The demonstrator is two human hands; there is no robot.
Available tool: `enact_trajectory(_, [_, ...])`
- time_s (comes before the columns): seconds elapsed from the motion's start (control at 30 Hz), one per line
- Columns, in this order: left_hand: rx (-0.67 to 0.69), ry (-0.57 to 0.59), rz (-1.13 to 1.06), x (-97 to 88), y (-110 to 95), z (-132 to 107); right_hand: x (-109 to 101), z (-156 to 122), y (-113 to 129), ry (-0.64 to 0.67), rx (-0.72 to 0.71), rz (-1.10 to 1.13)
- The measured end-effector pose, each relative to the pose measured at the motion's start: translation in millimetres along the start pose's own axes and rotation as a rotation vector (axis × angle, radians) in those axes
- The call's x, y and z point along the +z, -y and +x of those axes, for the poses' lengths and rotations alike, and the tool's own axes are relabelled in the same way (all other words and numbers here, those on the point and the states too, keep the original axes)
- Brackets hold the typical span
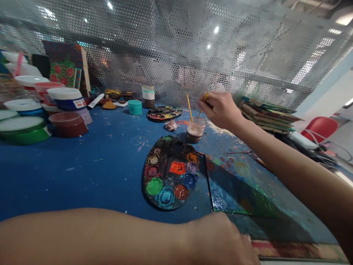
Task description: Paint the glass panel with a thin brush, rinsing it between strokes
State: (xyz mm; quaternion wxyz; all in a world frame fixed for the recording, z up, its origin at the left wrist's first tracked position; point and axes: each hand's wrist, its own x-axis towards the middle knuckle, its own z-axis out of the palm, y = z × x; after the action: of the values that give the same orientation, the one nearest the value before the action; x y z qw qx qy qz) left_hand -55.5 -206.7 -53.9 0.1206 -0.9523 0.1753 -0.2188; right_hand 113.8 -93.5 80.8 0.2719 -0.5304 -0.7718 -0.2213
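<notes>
My right hand [220,108] is closed on a yellow-handled paintbrush [204,99], whose tip dips into a clear cup of murky pinkish water [195,129]. A second yellow brush [189,108] stands in that cup. My left hand [223,241] rests at the near edge of a painted board [248,191] covered in blue and green; its fingers curl down onto the board, holding nothing I can see. An oval palette [171,173] with wells of green, red, blue and orange paint lies just left of the board.
Paint tubs with white, red and green lids [66,97] crowd the far left of the blue table [82,165]. A second palette [164,113], a teal pot [135,106], a jar [148,95] and stacked boards [267,112] lie at the back, before a perforated metal screen [193,44].
</notes>
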Motion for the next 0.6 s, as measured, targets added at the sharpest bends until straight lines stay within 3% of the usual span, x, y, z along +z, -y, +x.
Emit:
enact_trajectory(0.3, [0.001,-0.029,0.014,-2.7,2,-2,1,-8,-4,-0.032,-0.037,-0.007])
enact_trajectory(0.47, [0.006,-0.036,0.008,-0.4,2,-3,-7,-18,-10,-0.236,-0.206,-0.046])
enact_trajectory(0.6, [0.002,-0.051,0.027,-0.6,2,-5,-19,-46,-21,-0.4,-0.175,-0.027])
